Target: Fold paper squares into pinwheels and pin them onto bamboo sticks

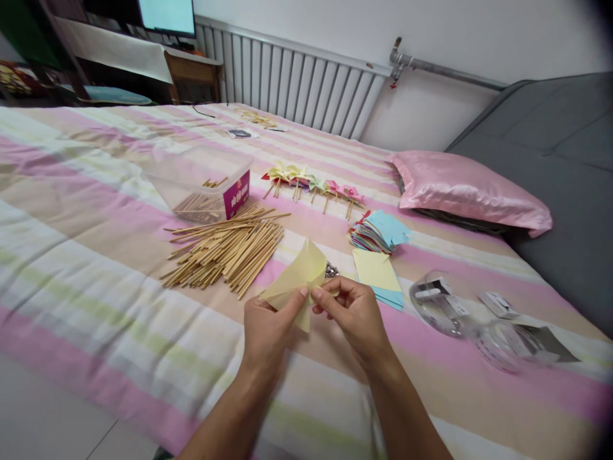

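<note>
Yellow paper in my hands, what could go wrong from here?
The yellow paper could crease or tear where the left hand and right hand pinch it near its middle. The pile of small metallic pieces lies just beyond the right hand, so a nudge might scatter it over the striped bedspread. The wooden sticks lie in a loose heap, so a bump could roll some away.

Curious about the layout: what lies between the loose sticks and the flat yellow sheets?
In the head view: a small heap of shiny pieces, plus the yellow paper held in the left hand and right hand.
</note>
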The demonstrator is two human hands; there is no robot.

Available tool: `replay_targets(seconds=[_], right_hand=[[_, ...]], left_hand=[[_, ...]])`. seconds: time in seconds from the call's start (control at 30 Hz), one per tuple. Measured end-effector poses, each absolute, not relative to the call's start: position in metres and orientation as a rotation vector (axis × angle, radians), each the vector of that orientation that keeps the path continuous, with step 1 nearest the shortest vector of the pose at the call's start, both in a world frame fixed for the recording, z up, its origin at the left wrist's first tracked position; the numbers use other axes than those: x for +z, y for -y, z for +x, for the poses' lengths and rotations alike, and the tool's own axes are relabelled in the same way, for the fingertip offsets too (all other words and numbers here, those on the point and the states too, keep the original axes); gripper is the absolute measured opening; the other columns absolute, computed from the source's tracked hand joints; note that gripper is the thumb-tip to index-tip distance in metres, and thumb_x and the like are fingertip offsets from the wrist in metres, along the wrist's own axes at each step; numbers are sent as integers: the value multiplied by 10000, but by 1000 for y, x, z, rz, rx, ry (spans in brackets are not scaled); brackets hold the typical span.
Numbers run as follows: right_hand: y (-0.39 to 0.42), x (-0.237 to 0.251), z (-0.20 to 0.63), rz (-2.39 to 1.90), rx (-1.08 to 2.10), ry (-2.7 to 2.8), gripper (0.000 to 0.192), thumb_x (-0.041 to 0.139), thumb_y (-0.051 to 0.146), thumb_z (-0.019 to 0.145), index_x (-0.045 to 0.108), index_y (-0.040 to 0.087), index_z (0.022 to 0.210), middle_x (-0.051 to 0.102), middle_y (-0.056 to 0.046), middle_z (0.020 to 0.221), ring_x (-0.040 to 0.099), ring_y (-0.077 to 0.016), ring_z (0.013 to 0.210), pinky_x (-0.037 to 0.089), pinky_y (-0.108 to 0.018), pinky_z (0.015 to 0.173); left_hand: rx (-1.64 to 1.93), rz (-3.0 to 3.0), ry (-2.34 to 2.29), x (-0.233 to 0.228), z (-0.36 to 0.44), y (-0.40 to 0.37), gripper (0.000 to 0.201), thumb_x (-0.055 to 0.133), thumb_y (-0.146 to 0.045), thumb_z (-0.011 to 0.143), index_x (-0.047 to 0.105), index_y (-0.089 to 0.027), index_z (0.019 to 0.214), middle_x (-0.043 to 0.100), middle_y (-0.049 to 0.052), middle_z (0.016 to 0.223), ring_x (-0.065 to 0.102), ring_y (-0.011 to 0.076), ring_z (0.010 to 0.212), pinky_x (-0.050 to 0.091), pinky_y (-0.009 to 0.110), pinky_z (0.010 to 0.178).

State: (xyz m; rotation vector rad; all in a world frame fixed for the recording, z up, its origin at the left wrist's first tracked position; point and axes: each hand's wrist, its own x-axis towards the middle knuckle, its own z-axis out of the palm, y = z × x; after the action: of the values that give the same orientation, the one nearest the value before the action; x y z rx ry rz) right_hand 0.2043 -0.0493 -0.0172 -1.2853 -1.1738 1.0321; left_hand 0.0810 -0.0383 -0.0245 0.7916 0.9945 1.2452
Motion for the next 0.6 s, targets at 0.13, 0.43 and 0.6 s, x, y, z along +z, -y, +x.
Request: replay_targets(seconds=[0.13, 0.43, 0.6], right_hand=[[50, -17, 203, -1288, 1023, 1181, 216, 698, 327, 740, 596, 164, 641, 622, -4, 615, 608, -112, 541, 475, -206, 507], [51, -15, 199, -1318, 990, 1181, 234, 687, 320, 750, 576, 157, 624, 599, 11, 581, 576, -93, 520, 443, -190, 499], [55, -16, 195, -1354, 922, 1200, 249, 703, 345, 734, 559, 163, 644, 599, 0, 646, 589, -109, 566, 466, -213, 533]], left_hand=[[1261, 771, -998, -26, 82, 38, 217, 760, -317, 642, 741, -133, 757, 709, 49, 738, 628, 181, 659, 483, 268, 590], [1252, 713, -1038, -27, 82, 38, 224, 778, -316, 618, 734, -116, 709, 701, 40, 664, 622, 161, 600, 491, 257, 572], [1252, 540, -968, -26, 83, 39, 234, 796, -289, 586, 721, -97, 699, 709, 56, 649, 630, 158, 553, 494, 248, 541]])
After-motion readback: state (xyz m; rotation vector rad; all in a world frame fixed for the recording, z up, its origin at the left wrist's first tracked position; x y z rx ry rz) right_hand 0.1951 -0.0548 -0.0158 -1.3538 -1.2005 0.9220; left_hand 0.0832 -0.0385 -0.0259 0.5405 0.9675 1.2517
